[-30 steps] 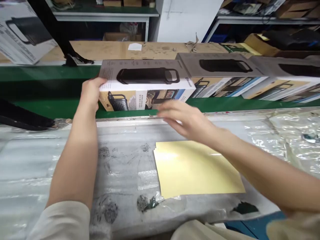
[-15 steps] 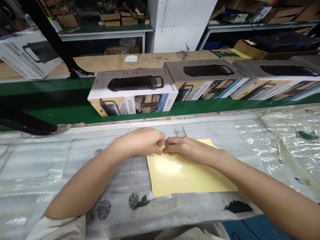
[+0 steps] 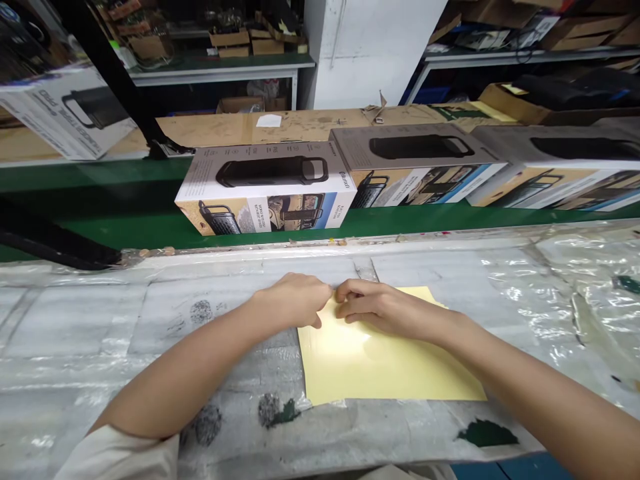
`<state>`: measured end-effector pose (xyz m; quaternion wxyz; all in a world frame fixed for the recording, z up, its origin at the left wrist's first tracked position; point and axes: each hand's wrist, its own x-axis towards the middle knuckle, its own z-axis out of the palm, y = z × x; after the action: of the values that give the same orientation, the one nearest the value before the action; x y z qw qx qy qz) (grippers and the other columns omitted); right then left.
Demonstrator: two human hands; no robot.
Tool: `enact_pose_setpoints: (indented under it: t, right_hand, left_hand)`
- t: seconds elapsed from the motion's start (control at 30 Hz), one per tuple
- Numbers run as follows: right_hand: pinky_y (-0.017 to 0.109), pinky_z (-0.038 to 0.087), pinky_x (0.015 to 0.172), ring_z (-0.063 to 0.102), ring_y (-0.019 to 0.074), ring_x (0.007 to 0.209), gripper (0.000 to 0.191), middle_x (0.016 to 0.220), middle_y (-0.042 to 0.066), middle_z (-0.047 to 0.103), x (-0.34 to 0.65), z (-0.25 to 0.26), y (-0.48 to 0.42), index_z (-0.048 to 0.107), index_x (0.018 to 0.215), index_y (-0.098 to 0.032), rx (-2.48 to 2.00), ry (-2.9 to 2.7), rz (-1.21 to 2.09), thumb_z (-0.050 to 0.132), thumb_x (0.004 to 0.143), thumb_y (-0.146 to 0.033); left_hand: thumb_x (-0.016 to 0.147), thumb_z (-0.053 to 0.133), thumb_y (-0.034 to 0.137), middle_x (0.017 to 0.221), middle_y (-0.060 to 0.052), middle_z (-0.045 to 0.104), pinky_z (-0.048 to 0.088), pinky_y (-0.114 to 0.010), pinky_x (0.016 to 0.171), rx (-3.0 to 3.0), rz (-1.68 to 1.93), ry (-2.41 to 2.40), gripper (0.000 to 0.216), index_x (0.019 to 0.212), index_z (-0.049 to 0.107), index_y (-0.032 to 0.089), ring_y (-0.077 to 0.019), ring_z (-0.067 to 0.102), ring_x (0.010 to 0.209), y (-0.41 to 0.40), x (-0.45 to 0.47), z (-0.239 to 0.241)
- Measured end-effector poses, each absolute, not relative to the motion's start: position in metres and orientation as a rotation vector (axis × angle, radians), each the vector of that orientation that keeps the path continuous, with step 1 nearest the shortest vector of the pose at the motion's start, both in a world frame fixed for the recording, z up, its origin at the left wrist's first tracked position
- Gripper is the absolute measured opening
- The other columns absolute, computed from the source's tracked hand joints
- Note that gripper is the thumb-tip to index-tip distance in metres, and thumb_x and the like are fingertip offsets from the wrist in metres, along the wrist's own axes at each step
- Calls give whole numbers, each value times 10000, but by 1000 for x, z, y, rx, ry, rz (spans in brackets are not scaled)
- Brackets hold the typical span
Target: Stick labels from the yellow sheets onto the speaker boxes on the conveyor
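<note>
A glossy yellow sheet lies flat on the plastic-covered bench, with another edge showing at its upper right corner. Both hands meet at its upper left corner. My left hand is closed there, thumb low over the sheet's left edge, and its fingertips are hidden. Close beside it, my right hand rests over the sheet's top edge with bent fingers and the tips drawn in at the corner. What is pinched between the fingertips is too small to make out.
Printed speaker boxes stand in a row on the green strip behind the bench. A black post rises at the left near a white box. The bench's plastic cover is wrinkled, with dark worn patches. Shelves hold cartons farther back.
My left hand has turned, its thumb now lower on the sheet's edge. The right hand's fingers have spread slightly at the corner. The view has shifted a little; the sheet stays flat.
</note>
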<state>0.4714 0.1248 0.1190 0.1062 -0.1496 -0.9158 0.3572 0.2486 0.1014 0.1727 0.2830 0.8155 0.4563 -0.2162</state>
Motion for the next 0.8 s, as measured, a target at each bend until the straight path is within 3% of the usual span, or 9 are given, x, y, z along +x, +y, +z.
enact_pose_setpoints:
  t: [0.1, 0.23, 0.3, 0.4, 0.47, 0.53, 0.6, 0.7, 0.8]
  right_hand:
    - [327, 520, 822, 649, 195, 961, 248, 1078, 98, 624, 471, 119, 127, 733, 944, -195, -495, -2601, 1255, 505, 1037, -170]
    - [333, 535, 833, 641, 201, 1018, 244, 1126, 107, 613, 480, 127, 135, 717, 839, -188, -588, -2382, 1660, 607, 1014, -315]
    - [343, 537, 824, 647, 211, 1016, 283, 1151, 117, 636, 484, 137, 146, 707, 776, -180, -656, -2257, 1848, 709, 955, -399]
    - [335, 519, 718, 650, 188, 827, 327, 944, 88, 699, 479, 159, 174, 681, 740, -183, -694, -2078, 2019, 813, 864, -455]
    - [321, 494, 652, 619, 167, 706, 330, 787, 53, 688, 465, 178, 198, 670, 750, -189, -702, -2022, 1984, 836, 840, -460]
    - [321, 496, 646, 611, 159, 673, 325, 750, 40, 683, 443, 196, 222, 662, 771, -192, -717, -2020, 1834, 847, 827, -452]
    - [335, 519, 672, 631, 171, 701, 328, 780, 35, 697, 415, 212, 248, 662, 858, -198, -712, -2024, 1662, 872, 786, -440]
    - [348, 531, 696, 654, 191, 737, 409, 847, 30, 721, 367, 223, 288, 640, 1014, -215, -720, -2064, 1443, 882, 734, -390]
    - [357, 527, 746, 672, 204, 783, 368, 845, 15, 715, 315, 217, 332, 612, 1015, -228, -675, -2113, 1254, 835, 741, -332]
  left_hand:
    - [853, 792, 202, 926, -29, 704, 380, -309, 620, 2275, -415, 1207, 218, 985, 618, 193, -231, 675, 850, 91, 245, 163]
    - [937, 602, 53, 975, -31, 671, 425, -337, 753, 2505, -18, 1133, 204, 1080, 613, 199, -217, 638, 913, 62, 238, 151]
    - [970, 569, 80, 977, -33, 662, 433, -354, 795, 2595, 78, 1035, 170, 1055, 633, 213, -220, 623, 933, 45, 236, 149]
    - [975, 607, 137, 922, -39, 673, 459, -375, 818, 2684, 74, 913, 105, 908, 655, 202, -221, 629, 912, 31, 235, 152]
    - [946, 613, 89, 908, -25, 720, 496, -351, 826, 2639, 68, 825, 150, 865, 681, 195, -189, 661, 877, 39, 226, 162]
    - [911, 567, 21, 996, -7, 774, 532, -303, 861, 2521, 201, 868, 250, 946, 730, 207, -155, 699, 907, 68, 205, 182]
    - [902, 490, 10, 1128, -8, 780, 553, -303, 926, 2405, 491, 1163, 390, 1104, 741, 229, -156, 715, 1005, 116, 172, 208]
    - [933, 436, 76, 1238, -70, 742, 527, -386, 1044, 2276, 938, 1793, 406, 1211, 709, 195, -212, 683, 1142, 209, 116, 237]
    - [988, 430, 132, 1431, -107, 640, 435, -359, 1148, 2225, 716, 2136, 367, 1262, 671, 173, -229, 563, 1365, 286, 75, 233]
